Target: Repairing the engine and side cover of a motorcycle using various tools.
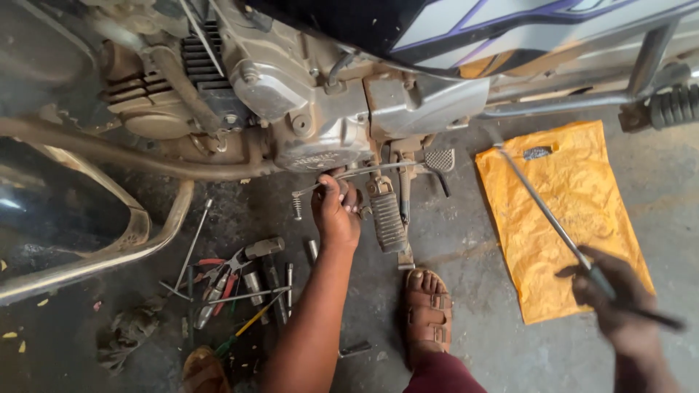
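Note:
A dusty motorcycle engine [306, 102] fills the upper part of the head view. My left hand [336, 211] reaches under it and grips a thin metal rod [378, 169] next to the ribbed footrest [387, 220]. My right hand [615, 298] is out to the right, closed around the handle of a long screwdriver [542, 207]. The screwdriver shaft slants up to the left, over an orange plastic bag [568, 182] lying flat on the floor.
Loose tools [244, 280], among them pliers, sockets and rods, lie on the concrete floor at lower left. A chrome crash guard [156, 233] curves at the left. My sandalled foot [427, 309] rests below the footrest. A rag [131, 331] lies at bottom left.

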